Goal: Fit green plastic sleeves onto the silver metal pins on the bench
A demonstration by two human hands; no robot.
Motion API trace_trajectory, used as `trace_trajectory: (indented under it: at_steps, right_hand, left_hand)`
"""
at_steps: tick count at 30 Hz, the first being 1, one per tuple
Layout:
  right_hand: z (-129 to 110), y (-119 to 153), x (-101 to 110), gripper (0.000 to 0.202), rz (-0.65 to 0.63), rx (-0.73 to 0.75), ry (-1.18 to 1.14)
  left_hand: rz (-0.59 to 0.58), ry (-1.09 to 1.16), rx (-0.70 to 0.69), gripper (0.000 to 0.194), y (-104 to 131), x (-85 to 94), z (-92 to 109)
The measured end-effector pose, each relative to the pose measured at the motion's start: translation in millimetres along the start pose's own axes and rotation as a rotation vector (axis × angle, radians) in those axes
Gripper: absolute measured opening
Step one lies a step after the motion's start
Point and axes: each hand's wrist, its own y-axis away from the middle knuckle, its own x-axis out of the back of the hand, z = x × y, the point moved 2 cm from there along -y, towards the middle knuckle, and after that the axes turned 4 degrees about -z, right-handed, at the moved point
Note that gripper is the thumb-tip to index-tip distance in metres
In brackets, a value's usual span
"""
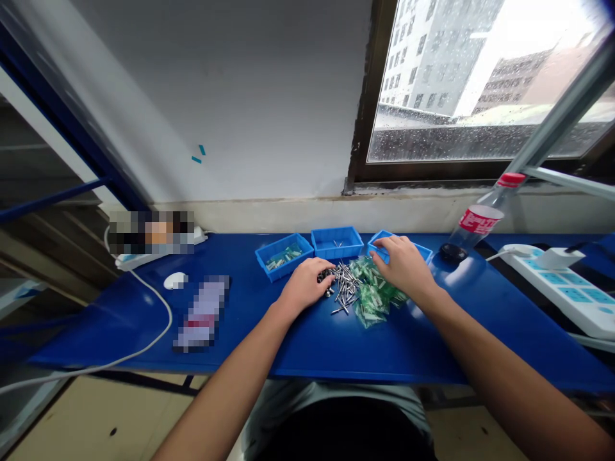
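My left hand (306, 283) rests at the left side of a pile of silver metal rivet-like pins (344, 288). Its thumb and fingers are apart and curved around small dark round parts (325, 276); no grip on them shows. Beside the pins lie green-tinted clear plastic packets (375, 296). Over the front left of the right blue bin (423, 251) is my right hand (403, 266), thumb and forefinger apart, with nothing visible between them. The left blue bin (269, 267) holds similar green packets. In the middle blue bin (337, 246) lie a few pins.
On the blue table (312, 358) a white mouse (175, 280) and a blurred-out flat item (202, 314) lie to the left. A white cable crosses there. At right stand a red-capped bottle (482, 219) and a white power strip (567, 288). A wall and window bound the back.
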Motion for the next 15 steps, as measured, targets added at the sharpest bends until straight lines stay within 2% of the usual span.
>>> trace_trajectory:
  at_steps: [7, 15]
  right_hand:
    - [5.1, 1.9, -4.2, 0.031, -0.085, -0.081, -0.02]
    - [-1.3, 2.2, -9.1, 0.033, -0.116, -0.025, -0.086]
  left_hand:
    - [0.058, 0.014, 0.058, 0.016, -1.3, 4.8, -0.3]
    - [0.042, 0.021, 0.018, 0.016, -1.6, 3.2, -2.6]
